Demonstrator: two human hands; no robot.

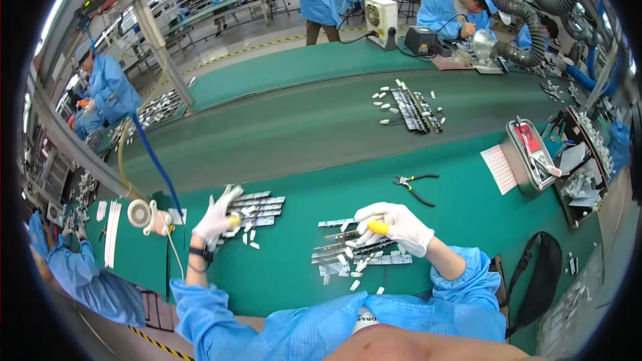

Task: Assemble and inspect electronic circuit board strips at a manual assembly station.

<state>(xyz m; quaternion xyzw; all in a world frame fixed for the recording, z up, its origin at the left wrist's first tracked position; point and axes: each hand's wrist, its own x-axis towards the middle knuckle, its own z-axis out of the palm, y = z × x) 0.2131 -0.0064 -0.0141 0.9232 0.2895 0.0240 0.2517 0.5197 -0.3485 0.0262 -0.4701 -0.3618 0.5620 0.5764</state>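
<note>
My left hand [215, 218], in a white glove with a yellow fingertip cover, is at the left edge of a stack of narrow circuit board strips [269, 207]. Its fingers are stretched and apart. Small white connectors on wires [249, 227] lie on and beside those strips. My right hand [400, 227], gloved likewise, hovers over a second, looser pile of strips [388, 260] with more white connectors [355, 285] around it. The right fingers are curled together, and whatever they may hold is hidden.
Black-handled pliers [416, 187] lie on the green mat beyond my right hand. A small fan [142, 215] stands left. Across the conveyor belt [294, 127] rests another batch of strips [409, 111]. A metal tool box [528, 153] stands right; a co-worker [455, 10] sits opposite.
</note>
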